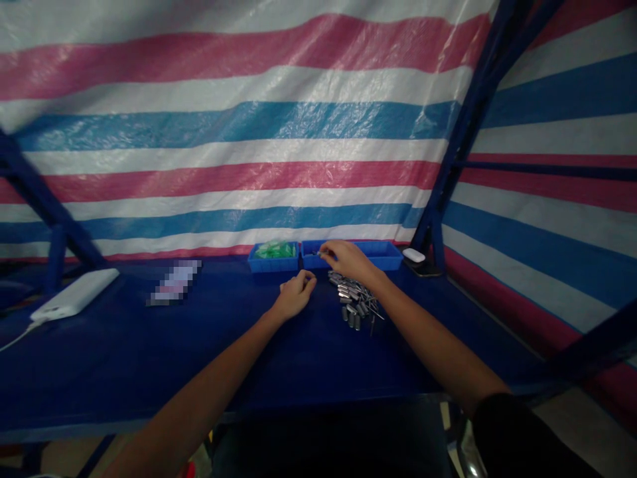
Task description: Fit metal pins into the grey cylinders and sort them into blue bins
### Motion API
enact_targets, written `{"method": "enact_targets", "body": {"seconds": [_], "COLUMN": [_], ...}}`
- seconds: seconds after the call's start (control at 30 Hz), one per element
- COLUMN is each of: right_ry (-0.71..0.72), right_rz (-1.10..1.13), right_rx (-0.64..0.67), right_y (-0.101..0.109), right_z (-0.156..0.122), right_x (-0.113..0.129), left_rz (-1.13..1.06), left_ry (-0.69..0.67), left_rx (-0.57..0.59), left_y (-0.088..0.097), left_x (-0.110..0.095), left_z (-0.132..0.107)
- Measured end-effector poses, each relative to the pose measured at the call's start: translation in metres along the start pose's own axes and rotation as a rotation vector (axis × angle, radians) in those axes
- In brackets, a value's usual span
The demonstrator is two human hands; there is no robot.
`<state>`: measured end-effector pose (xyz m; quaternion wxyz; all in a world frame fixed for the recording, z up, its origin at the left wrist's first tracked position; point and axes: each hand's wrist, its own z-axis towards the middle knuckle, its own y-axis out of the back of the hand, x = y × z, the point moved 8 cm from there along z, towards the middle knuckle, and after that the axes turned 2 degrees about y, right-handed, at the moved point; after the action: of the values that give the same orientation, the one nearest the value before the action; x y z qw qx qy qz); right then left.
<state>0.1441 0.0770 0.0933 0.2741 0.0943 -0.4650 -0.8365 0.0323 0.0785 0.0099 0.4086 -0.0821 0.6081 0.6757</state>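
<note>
My right hand [348, 260] reaches over a long blue bin [385, 256], its thumb and fingers pinched together. A small greyish bit shows at the fingertips, too small to name. Below and to the left, my left hand [295, 295] rests low over the table with its fingers curled in; whatever they may hold is hidden. Under my right wrist lies a pile of metal parts [351, 292], short silvery cylinders mixed with thin rods. Beside the long bin, a smaller blue bin [273, 267] contains green pieces [275, 249] in what looks like clear plastic.
The blue table [199, 358] runs across the view. On its left lie a white power bank [75, 295] with a cable and a blurred flat item [175, 282]. A white case [413, 255] sits on a dark object at right. Blue frame posts and striped sheeting enclose the back and right.
</note>
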Motion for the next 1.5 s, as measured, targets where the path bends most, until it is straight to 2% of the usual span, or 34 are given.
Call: {"method": "enact_targets", "body": {"seconds": [0.1, 0.2, 0.27, 0.33, 0.43, 0.57, 0.73, 0.87, 0.97, 1.13, 1.27, 1.33, 1.5], "right_ry": [-0.201, -0.306, -0.281, -0.227, -0.227, -0.277, -0.329, -0.296, -0.292, -0.17, -0.042, -0.015, -0.058], "right_rz": [-0.175, -0.244, -0.2, -0.133, -0.112, -0.103, -0.018, 0.032, 0.137, 0.184, 0.169, 0.187, 0.258], "right_rx": [-0.071, -0.078, -0.044, 0.046, 0.143, 0.181, 0.221, 0.089, -0.015, 0.039, 0.051, 0.048, 0.004], "right_y": [0.017, 0.02, 0.011, -0.006, -0.025, -0.04, -0.052, -0.035, -0.022, -0.027, -0.027, -0.026, -0.024], "right_z": [0.013, 0.001, -0.019, -0.04, -0.064, -0.067, -0.064, -0.061, -0.058, -0.054, -0.054, -0.054, -0.054], "right_x": [-0.027, -0.044, -0.048, -0.05, -0.056, -0.061, -0.064, -0.057, -0.047, -0.011, 0.013, 0.017, 0.013], "left_rz": [0.128, 0.177, 0.179, 0.179, 0.212, 0.248, 0.252, 0.267, 0.204, 0.039, 0.064, 0.083, 0.118], "left_ry": [-0.02, -0.032, -0.024, -0.022, -0.041, -0.069, -0.068, -0.079, -0.107, -0.278, -0.303, -0.294, -0.277], "left_rx": [0.045, 0.05, 0.057, 0.061, 0.041, 0.019, 0.075, 0.098, 0.061, -0.06, -0.09, -0.084, -0.134], "left_y": [-0.003, -0.004, -0.005, -0.006, -0.008, -0.01, -0.009, -0.008, -0.006, 0.002, 0.007, 0.009, 0.014], "left_x": [-0.005, -0.007, -0.006, -0.006, -0.007, -0.008, -0.007, -0.008, -0.009, -0.023, -0.028, -0.029, -0.03], "left_z": [-0.003, -0.004, -0.003, -0.002, -0.001, -0.001, -0.003, -0.004, -0.003, -0.005, -0.007, -0.007, -0.007]}}
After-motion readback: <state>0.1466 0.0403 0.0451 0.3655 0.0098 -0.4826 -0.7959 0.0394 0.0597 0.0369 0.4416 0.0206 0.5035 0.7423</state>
